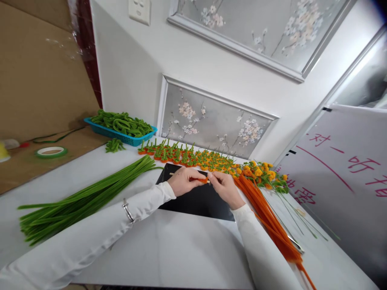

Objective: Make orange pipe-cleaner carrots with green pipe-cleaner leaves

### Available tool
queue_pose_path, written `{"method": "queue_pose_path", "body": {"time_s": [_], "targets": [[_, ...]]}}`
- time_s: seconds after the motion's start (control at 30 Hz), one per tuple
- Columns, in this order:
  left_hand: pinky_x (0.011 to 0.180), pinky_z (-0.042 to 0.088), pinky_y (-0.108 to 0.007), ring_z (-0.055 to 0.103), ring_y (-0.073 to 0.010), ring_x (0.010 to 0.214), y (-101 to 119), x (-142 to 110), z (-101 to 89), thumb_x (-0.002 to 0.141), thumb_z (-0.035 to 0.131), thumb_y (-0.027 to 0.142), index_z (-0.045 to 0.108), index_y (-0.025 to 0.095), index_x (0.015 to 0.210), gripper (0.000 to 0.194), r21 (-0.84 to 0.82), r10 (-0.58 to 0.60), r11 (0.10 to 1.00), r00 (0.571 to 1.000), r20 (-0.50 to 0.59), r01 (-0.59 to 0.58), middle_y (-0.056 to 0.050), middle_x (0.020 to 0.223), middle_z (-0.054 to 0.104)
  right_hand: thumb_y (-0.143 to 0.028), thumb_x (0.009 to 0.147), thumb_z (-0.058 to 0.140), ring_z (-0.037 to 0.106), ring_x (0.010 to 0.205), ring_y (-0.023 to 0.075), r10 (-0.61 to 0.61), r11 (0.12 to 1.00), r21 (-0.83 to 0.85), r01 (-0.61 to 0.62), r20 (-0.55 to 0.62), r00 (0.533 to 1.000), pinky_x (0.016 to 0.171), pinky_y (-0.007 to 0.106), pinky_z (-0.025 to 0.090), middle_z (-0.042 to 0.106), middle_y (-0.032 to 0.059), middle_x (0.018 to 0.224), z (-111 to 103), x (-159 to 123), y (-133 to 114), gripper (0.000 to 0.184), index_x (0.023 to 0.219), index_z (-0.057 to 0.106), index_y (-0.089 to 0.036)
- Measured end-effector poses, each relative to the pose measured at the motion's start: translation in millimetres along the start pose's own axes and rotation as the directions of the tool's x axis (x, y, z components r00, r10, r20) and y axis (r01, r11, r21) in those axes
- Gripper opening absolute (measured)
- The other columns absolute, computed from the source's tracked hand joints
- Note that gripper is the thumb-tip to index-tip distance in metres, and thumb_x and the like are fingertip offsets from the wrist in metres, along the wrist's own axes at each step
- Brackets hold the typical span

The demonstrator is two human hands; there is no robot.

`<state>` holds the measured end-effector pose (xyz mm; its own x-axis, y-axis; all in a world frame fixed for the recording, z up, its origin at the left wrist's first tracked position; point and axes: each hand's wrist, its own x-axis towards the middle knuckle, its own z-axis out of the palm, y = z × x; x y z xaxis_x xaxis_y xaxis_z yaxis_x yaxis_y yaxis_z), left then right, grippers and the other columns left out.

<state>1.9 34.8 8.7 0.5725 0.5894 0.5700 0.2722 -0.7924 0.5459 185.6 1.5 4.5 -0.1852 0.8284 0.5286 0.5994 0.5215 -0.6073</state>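
Over the black mat [193, 203], my left hand [186, 181] is closed around a thin pale stick [171, 174], whose ends poke out on both sides. An orange pipe cleaner [203, 180] is wound around this stick near my left fingertips. The fingers of my right hand [225, 189] are pinched together at the right end of the coil; what exactly lies between them is too small to tell. Beside my right wrist lies a bundle of long orange pipe cleaners [267, 217]. A bundle of green pipe cleaners [87, 197] rests left of the mat.
Behind the mat stand rows of small orange and yellow flower pieces [187, 155] with green stems. Finished-looking flowers [263, 173] lie at the right. A blue basket [121, 137] holds green pieces. Green tape [51, 152] and scissors [296, 243] lie at the sides.
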Motion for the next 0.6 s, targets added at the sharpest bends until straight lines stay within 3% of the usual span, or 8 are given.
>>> {"method": "queue_pose_path", "body": {"time_s": [0.17, 0.27, 0.43, 0.6], "targets": [[0.08, 0.051, -0.027, 0.066, -0.0172, 0.084, -2, 0, 7.5, 0.073, 0.063, 0.017, 0.072, 0.015, 0.093, 0.023, -0.236, -0.125, 0.967, 0.985, -0.123, 0.093, -0.006, 0.091, 0.073, -0.043, 0.09, 0.038, 0.038, 0.041, 0.0099, 0.041, 0.995, 0.091, -0.046, 0.06, 0.997, 0.044, 0.022, 0.03, 0.039, -0.0046, 0.042, 1, 0, 0, 0.042, 0.058, 0.051, -0.019], [0.092, 0.048, -0.032, 0.064, -0.0199, 0.097, -8, 0, 12.3, 0.073, 0.064, 0.022, 0.069, 0.015, 0.101, 0.03, -0.325, -0.172, 0.939, 0.973, -0.151, 0.115, -0.005, 0.103, 0.07, -0.038, 0.09, 0.038, 0.044, 0.044, 0.0104, 0.012, 0.995, 0.094, -0.018, 0.065, 0.998, 0.046, 0.021, 0.035, 0.046, -0.0036, 0.048, 3, -1, -2, 0.035, 0.066, 0.054, -0.019], [0.089, 0.051, -0.036, 0.066, -0.0235, 0.095, -13, 2, 14.6, 0.071, 0.065, 0.027, 0.069, 0.011, 0.102, 0.035, -0.393, -0.267, 0.902, 0.945, -0.187, 0.177, -0.009, 0.103, 0.07, -0.023, 0.089, 0.037, 0.054, 0.06, 0.0132, -0.151, 0.972, -0.174, 0.156, 0.042, 0.988, 0.059, 0.023, 0.04, 0.058, 0.0012, 0.065, 7, -3, -6, 0.025, 0.072, 0.054, -0.019], [0.089, 0.051, -0.037, 0.066, -0.024, 0.095, -12, 3, 11.5, 0.071, 0.064, 0.025, 0.07, 0.012, 0.1, 0.032, -0.325, -0.268, 0.925, 0.945, -0.187, 0.198, -0.008, 0.102, 0.07, -0.022, 0.09, 0.04, 0.057, 0.065, 0.0151, -0.213, 0.869, -0.45, 0.207, 0.038, 0.976, 0.063, 0.024, 0.039, 0.062, 0.0047, 0.073, 9, -5, -8, 0.023, 0.074, 0.055, -0.02]]}}
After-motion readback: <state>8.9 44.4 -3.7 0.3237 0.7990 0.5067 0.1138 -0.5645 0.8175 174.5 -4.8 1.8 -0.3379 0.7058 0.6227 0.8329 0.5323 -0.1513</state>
